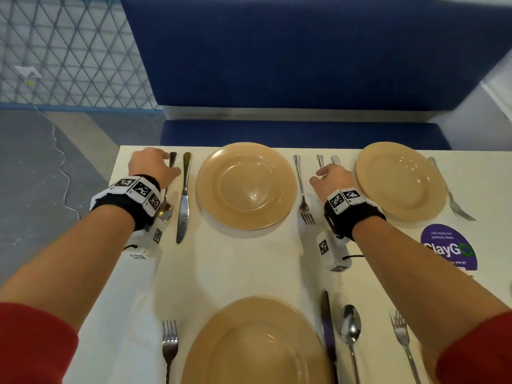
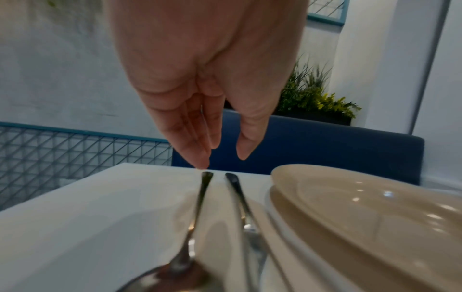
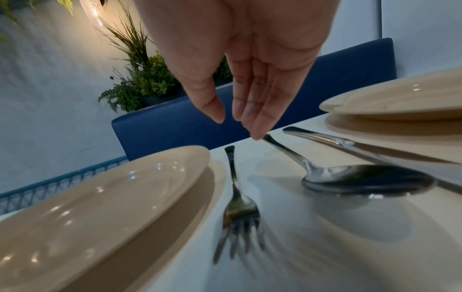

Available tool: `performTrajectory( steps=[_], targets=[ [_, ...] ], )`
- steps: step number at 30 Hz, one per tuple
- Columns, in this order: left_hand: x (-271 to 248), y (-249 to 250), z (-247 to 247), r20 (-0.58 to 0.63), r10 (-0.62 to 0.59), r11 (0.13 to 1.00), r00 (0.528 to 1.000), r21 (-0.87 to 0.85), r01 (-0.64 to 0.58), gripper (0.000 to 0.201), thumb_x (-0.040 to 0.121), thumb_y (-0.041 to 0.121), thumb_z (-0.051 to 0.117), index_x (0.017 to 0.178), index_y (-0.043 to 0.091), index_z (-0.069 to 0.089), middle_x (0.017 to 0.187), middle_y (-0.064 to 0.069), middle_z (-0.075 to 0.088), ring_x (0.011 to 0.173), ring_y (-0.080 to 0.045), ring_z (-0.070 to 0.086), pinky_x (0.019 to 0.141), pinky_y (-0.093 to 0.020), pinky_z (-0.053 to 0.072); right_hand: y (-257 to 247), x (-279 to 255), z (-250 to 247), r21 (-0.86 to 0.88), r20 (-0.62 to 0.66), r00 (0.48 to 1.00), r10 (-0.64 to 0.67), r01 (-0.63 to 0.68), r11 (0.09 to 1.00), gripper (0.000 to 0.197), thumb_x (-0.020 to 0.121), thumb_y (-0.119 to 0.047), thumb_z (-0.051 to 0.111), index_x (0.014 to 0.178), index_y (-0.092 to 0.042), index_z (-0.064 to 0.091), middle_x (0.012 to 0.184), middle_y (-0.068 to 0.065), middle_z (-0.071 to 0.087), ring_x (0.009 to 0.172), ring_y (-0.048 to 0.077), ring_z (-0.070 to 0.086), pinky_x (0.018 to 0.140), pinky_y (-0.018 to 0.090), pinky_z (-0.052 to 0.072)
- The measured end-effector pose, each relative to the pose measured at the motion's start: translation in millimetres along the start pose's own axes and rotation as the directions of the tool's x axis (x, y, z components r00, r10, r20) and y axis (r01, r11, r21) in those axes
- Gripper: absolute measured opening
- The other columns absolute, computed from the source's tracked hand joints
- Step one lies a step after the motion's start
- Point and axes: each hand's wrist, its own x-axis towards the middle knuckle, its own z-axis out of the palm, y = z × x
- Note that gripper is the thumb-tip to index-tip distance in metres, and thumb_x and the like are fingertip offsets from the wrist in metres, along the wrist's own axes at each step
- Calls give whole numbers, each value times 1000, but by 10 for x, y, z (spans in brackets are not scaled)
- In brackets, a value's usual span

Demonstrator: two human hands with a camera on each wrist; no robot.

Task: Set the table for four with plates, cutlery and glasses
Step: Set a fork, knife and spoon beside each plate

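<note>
Three tan plates show on the white table (image 1: 249,261): far middle (image 1: 246,187), far right (image 1: 400,180) and near (image 1: 255,345). My left hand (image 1: 171,164) hovers over the far-left spoon (image 2: 197,207), fingers straight and pointing down, a fingertip (image 2: 203,165) right at the handle's end. A knife (image 1: 184,198) lies between that spoon and the middle plate. My right hand (image 1: 317,174) is open between the far plates, a fingertip (image 3: 258,136) touching the handle end of a spoon (image 3: 350,175). A fork (image 3: 237,197) lies left of it, a knife (image 3: 350,144) right of it.
The near setting has a fork (image 1: 169,347), a knife (image 1: 328,333) and a spoon (image 1: 350,333); another fork (image 1: 403,342) lies further right. A fork (image 1: 451,192) lies right of the far right plate. A purple sticker (image 1: 448,250) marks the table. A blue bench (image 1: 304,131) runs along the far edge.
</note>
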Motion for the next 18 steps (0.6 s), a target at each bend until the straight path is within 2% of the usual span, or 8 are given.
performTrajectory(
  steps=[4, 8, 11, 13, 16, 18],
  targets=[
    [-300, 311, 20, 8, 89, 996, 996, -17, -89, 54, 82, 32, 70, 130, 14, 54, 118, -12, 64, 110, -30, 58, 92, -38, 46, 60, -199, -118, 60, 16, 997, -77, 76, 995, 33, 89, -24, 57, 121, -17, 55, 115, 4, 63, 104, 20, 60, 79, 23, 40],
    [-723, 641, 43, 33, 154, 986, 987, -76, -152, 63, 79, 31, 72, 135, 17, 46, 122, -10, 60, 112, -29, 56, 87, -34, 46, 209, -406, -248, 131, 49, 987, -152, 145, 981, 33, 87, -22, 59, 120, -17, 55, 111, 3, 64, 104, 19, 58, 81, 22, 41],
    [-1127, 805, 25, 35, 200, 973, 979, -120, -195, 63, 80, 31, 72, 134, 18, 45, 123, -8, 59, 116, -26, 53, 87, -32, 44, 392, -573, -366, 132, 62, 976, -208, 198, 971, 32, 86, -22, 59, 117, -18, 57, 107, 2, 65, 93, 17, 57, 78, 22, 40],
    [-1445, 844, 8, 30, 213, 969, 977, -135, -207, 60, 80, 30, 73, 132, 19, 47, 124, -7, 59, 118, -25, 52, 94, -35, 45, 546, -700, -427, 124, 75, 965, -250, 240, 963, 30, 86, -23, 60, 115, -18, 58, 103, 0, 65, 87, 14, 53, 75, 22, 39],
    [-1956, 789, 4, 36, 203, 970, 979, -144, -196, 55, 81, 27, 72, 130, 20, 50, 124, -4, 58, 114, -21, 54, 88, -31, 44, 801, -943, -482, 113, 129, 938, -322, 308, 944, 24, 85, -23, 62, 109, -18, 61, 96, -1, 62, 89, 15, 56, 75, 22, 39],
    [-2271, 678, 33, 57, 194, 976, 979, -114, -187, 53, 82, 26, 71, 130, 19, 51, 124, -3, 58, 112, -20, 54, 87, -29, 43, 971, -1134, -459, 87, 208, 906, -369, 358, 929, 23, 85, -23, 62, 107, -19, 62, 94, -3, 60, 91, 16, 57, 76, 21, 39]
  ],
)
